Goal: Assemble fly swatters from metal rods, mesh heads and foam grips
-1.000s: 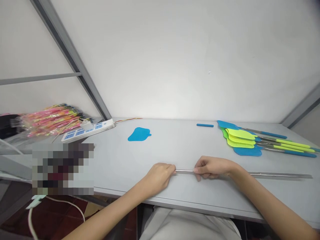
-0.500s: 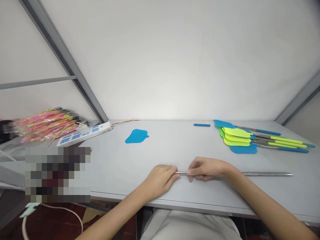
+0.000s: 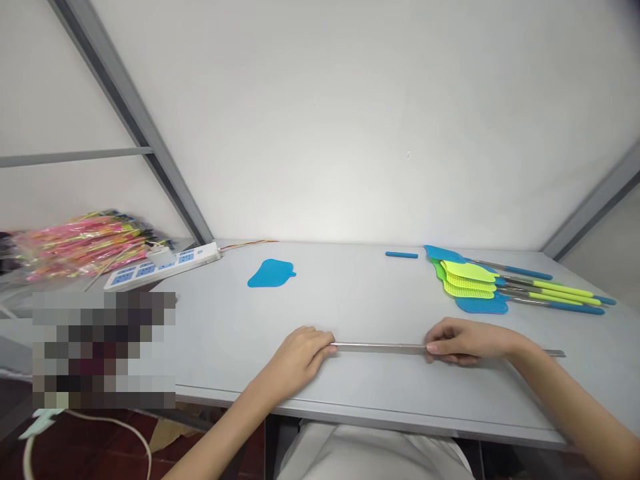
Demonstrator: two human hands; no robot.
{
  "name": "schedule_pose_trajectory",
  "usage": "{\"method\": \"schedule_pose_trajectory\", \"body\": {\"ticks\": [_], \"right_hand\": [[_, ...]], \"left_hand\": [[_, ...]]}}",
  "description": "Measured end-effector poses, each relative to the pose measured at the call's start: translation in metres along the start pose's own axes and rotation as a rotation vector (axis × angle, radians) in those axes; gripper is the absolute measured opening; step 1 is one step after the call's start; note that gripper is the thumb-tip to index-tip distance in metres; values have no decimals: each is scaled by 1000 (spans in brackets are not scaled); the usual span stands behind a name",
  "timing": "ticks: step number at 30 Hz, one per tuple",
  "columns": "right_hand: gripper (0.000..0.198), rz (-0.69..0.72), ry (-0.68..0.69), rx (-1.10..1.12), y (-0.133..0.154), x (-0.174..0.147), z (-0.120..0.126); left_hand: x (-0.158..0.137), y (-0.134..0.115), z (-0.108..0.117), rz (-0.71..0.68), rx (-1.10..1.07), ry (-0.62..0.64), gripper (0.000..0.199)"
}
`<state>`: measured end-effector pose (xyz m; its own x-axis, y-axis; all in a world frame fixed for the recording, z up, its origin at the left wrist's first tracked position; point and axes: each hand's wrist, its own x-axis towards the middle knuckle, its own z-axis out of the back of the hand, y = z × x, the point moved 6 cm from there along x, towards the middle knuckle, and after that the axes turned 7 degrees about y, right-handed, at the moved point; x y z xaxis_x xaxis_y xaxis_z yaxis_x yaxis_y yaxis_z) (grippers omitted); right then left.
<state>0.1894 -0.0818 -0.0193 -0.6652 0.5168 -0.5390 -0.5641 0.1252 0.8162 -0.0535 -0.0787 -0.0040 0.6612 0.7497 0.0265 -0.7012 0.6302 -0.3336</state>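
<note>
A thin metal telescopic rod (image 3: 377, 347) lies level across the near part of the table. Its left end is hidden under the closed fingers of my left hand (image 3: 304, 359). My right hand (image 3: 465, 341) pinches the rod farther right between thumb and fingers, and the rod's right end sticks out beyond my wrist. Behind my left hand lies a blue fly swatter head (image 3: 271, 273) with a short stub. A blue handle sleeve (image 3: 401, 255) rests near the back wall.
At the right is a pile of fly swatters (image 3: 470, 288) with blue and yellow-green heads. A white power strip (image 3: 163, 265) and bagged colourful goods (image 3: 90, 243) are at the left. A blurred patch covers the lower left. The table's front edge (image 3: 360, 421) runs close to me.
My hands have moved apart, the right one sliding right and the left one slightly left. More of the rod shows between them. The view has shifted a little.
</note>
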Motion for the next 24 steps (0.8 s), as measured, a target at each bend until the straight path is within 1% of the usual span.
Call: {"method": "schedule_pose_trajectory", "body": {"ticks": [2,4,8,12,15,18,20,24], "right_hand": [[38,-25,-30,10,-8,-7,1],[40,-22,-60,27,-12,-8,0],[41,-14,-114,71,-16,-5,-1],[41,-17,-132,66,-20,-3,-3],[39,-41,-170,48,-26,-3,-2],[37,-37,-157,20,-29,-2,-2],[37,-28,-149,-4,-28,-2,-3],[37,-26,-181,-63,-22,-4,-6]], "left_hand": [[1,-3,0,-11,-2,-11,30],[2,-5,-1,-12,-15,-13,30],[1,-3,2,17,-66,-25,30],[-1,-2,4,27,-92,-30,31],[0,-4,4,4,-64,-21,30],[0,-8,2,-34,7,-3,28],[-1,-10,1,-47,57,-2,27],[-5,-14,-1,-41,106,-27,27]]}}
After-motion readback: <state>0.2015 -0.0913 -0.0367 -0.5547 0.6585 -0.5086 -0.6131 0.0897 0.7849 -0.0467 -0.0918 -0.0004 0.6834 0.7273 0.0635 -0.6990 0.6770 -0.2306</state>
